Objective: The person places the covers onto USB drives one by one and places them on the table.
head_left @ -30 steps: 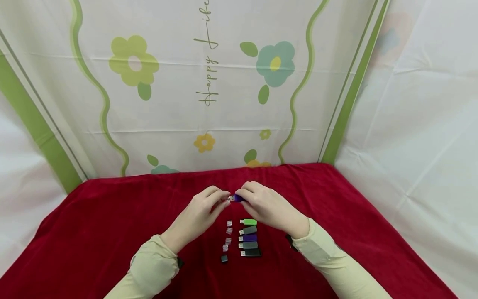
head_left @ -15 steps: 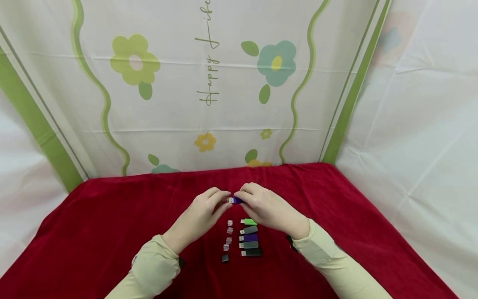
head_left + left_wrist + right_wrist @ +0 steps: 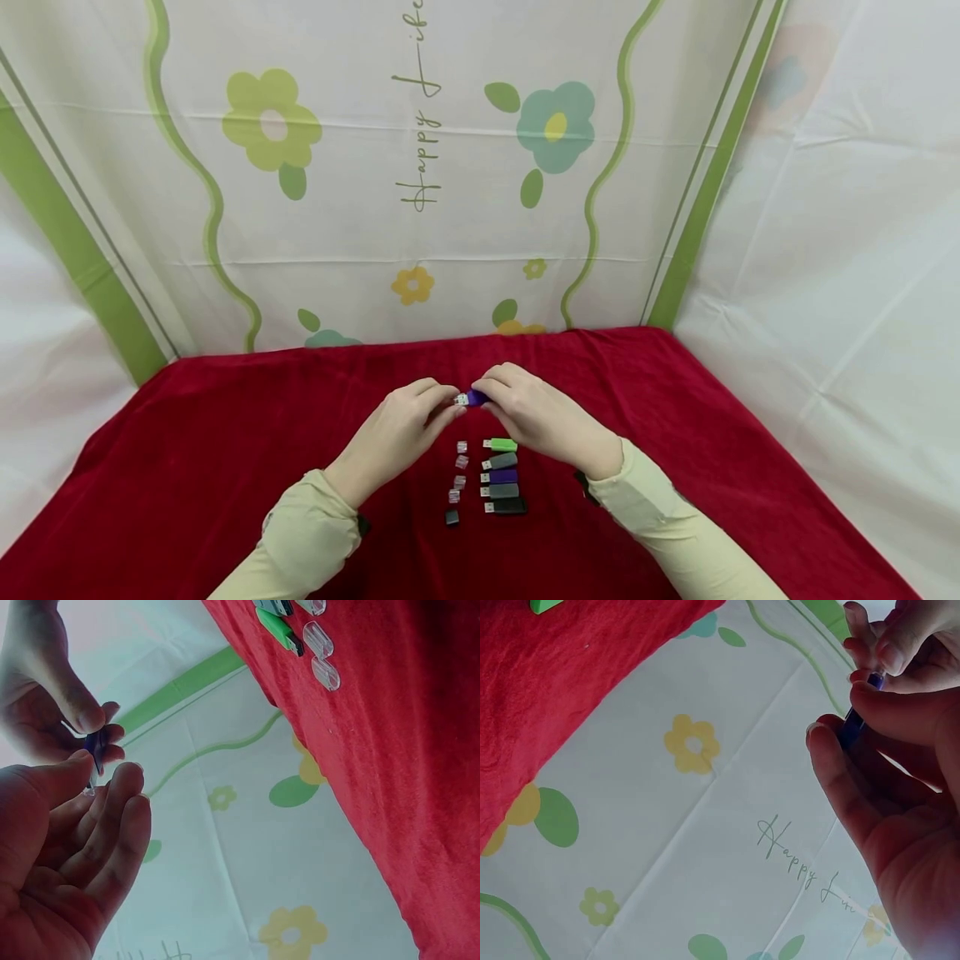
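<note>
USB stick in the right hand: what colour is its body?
The USB stick has a bluish-purple body, clearest in the head view.

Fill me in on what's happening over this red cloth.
A person's right grip holds a purple USB stick above the red cloth, its plug pointing at the left grip, which pinches a small clear cap at the plug's end. Whether that cap is fully seated can't be told. Below lie five more USB sticks, uncapped, in a column, with four loose clear caps and a dark cap to their left.
</note>
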Demonstrator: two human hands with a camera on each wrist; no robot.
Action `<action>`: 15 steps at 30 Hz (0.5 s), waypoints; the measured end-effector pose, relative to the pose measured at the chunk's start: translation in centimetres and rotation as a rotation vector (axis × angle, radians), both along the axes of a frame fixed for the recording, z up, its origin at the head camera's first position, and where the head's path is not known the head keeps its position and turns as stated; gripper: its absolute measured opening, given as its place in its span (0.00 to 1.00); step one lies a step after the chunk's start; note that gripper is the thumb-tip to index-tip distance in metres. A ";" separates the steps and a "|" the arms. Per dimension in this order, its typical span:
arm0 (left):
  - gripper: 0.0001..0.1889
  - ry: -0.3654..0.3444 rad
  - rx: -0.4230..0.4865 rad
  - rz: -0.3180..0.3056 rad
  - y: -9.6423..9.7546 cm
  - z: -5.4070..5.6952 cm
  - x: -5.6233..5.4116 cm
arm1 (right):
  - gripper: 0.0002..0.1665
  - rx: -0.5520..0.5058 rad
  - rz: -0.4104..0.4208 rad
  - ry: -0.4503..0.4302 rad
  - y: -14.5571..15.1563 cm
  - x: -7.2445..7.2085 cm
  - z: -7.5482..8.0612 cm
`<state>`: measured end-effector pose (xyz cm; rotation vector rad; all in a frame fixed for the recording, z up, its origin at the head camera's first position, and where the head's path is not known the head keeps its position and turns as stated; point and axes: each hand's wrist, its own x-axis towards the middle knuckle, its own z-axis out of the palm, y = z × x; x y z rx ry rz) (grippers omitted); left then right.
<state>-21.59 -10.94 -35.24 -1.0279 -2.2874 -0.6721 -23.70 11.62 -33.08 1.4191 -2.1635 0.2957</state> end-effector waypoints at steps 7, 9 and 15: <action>0.09 -0.003 -0.007 -0.007 0.1 0.0 0.0 | 0.13 0.012 0.004 0.019 0.1 0.0 0.1; 0.09 -0.005 -0.005 -0.011 0.1 0.0 0.0 | 0.13 0.013 0.010 0.019 0.1 0.0 0.0; 0.08 -0.019 -0.007 -0.021 0.1 -0.2 0.0 | 0.10 0.014 0.018 0.026 0.1 0.1 0.0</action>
